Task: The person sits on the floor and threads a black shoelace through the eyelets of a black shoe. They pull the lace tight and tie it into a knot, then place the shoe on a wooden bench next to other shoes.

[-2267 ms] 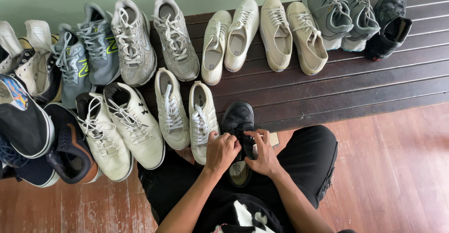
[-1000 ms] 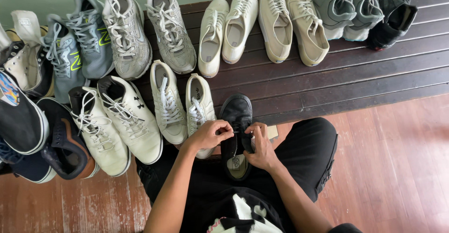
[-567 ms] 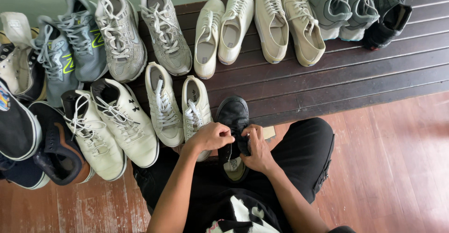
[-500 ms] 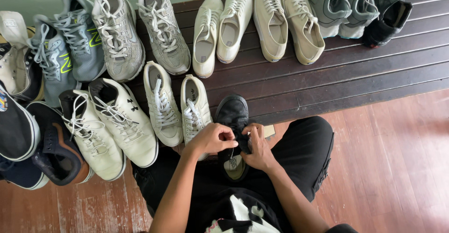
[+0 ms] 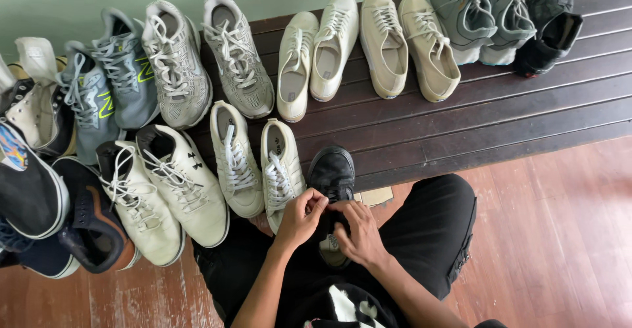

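A black shoe (image 5: 332,170) lies on my lap with its toe resting on the front edge of the dark wooden bench (image 5: 500,124). My left hand (image 5: 301,215) pinches the shoe's laces near the tongue. My right hand (image 5: 359,234) grips the laces beside it, its fingers closed. Both hands meet over the middle of the shoe and hide most of the lacing. A pair of white low sneakers (image 5: 260,163) lies just left of the black shoe.
Several pairs line the bench: grey runners (image 5: 204,61), cream sneakers (image 5: 316,51), beige sneakers (image 5: 405,42), grey-green trainers (image 5: 477,12) and a black shoe (image 5: 550,22) at far right. White high-tops (image 5: 161,193) and dark shoes (image 5: 39,196) crowd the left. Red-brown wooden floor (image 5: 559,236) lies to the right.
My hands have kept working at the laces of the black shoe, the left hand shifting a little toward the tongue. The view has drifted slightly; the shoes on the bench have not moved.
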